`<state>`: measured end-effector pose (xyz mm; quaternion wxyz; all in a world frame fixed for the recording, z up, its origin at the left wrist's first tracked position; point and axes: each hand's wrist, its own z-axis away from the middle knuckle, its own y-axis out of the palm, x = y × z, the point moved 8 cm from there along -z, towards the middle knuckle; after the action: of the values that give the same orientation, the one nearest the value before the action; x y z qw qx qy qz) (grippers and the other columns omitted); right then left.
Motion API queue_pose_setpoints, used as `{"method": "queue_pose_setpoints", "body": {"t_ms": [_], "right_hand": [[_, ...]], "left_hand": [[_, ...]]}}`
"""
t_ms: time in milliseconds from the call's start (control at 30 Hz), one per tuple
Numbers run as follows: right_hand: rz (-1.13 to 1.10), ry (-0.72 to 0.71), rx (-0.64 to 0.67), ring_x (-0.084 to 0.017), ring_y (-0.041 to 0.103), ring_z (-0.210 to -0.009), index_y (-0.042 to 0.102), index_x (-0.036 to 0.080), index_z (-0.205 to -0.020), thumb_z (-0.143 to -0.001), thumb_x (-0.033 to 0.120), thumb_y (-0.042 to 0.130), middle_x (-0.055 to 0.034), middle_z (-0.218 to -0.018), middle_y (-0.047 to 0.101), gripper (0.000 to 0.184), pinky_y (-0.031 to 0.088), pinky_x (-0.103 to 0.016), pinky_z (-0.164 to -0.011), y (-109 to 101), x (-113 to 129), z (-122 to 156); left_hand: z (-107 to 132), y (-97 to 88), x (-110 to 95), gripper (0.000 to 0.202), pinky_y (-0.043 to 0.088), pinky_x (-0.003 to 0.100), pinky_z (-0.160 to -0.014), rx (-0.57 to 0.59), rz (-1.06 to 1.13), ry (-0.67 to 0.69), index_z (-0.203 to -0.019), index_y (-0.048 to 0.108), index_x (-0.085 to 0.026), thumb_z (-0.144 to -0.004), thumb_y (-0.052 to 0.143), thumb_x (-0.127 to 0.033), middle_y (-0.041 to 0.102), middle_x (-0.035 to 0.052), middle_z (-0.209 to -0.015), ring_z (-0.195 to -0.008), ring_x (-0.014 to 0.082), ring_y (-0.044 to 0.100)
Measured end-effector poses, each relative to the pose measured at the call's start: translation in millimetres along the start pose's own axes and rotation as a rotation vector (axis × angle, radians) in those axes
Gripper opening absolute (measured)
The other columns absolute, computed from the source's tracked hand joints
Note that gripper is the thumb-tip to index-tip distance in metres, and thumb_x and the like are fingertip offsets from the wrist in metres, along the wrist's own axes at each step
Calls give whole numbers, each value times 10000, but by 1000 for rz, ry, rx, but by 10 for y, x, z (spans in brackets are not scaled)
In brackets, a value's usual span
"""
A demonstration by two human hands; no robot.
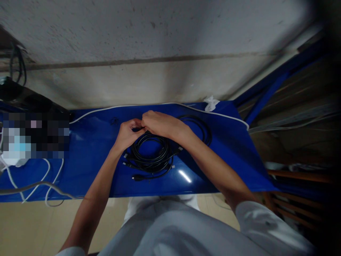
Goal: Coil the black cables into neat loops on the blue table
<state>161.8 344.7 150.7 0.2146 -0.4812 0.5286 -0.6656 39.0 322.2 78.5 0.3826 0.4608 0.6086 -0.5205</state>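
Observation:
A coil of black cable (151, 167) lies on the blue table, with several plug ends sticking out on its left, right and near sides. At the coil's far edge, my left hand (129, 132) is closed, thumb and fingers pinched together. My right hand (157, 122) meets it there, bent over with its fingers closed against the left fingertips. Whatever they pinch is too small and hidden to make out. A second loop of black cable (207, 129) rests to the right, partly behind my right forearm. Left of my hands lies a small dark tangle of thin pieces (114, 121).
A white cable (170, 103) runs along the back of the blue table (87, 149) by the wall. Crumpled white plastic (211, 104) sits at the back right. White and grey cables (45, 183) and a black object (32, 97) are at the left. A blue frame (266, 96) rises at right.

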Motion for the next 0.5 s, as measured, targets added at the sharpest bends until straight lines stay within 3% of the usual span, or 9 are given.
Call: {"method": "queue_pose_setpoints", "body": {"t_ms": [267, 500], "right_hand": [[152, 5, -44, -252, 719, -896, 814, 120, -1018, -1038, 27, 602, -147, -1034, 792, 232, 417, -363, -754, -20, 59, 38], [224, 16, -12, -256, 733, -920, 833, 128, -1109, -1057, 69, 581, -151, -1088, 808, 263, 413, -367, -767, -81, 84, 55]], "left_hand": [[-24, -13, 49, 257, 681, 401, -904, 24, 58, -41, -991, 833, -178, -800, 914, -328, 862, 83, -993, -923, 258, 829], [-23, -24, -67, 277, 684, 399, -879, 36, 79, -26, -939, 835, -172, -784, 932, -381, 859, 83, -949, -894, 258, 826]]}}
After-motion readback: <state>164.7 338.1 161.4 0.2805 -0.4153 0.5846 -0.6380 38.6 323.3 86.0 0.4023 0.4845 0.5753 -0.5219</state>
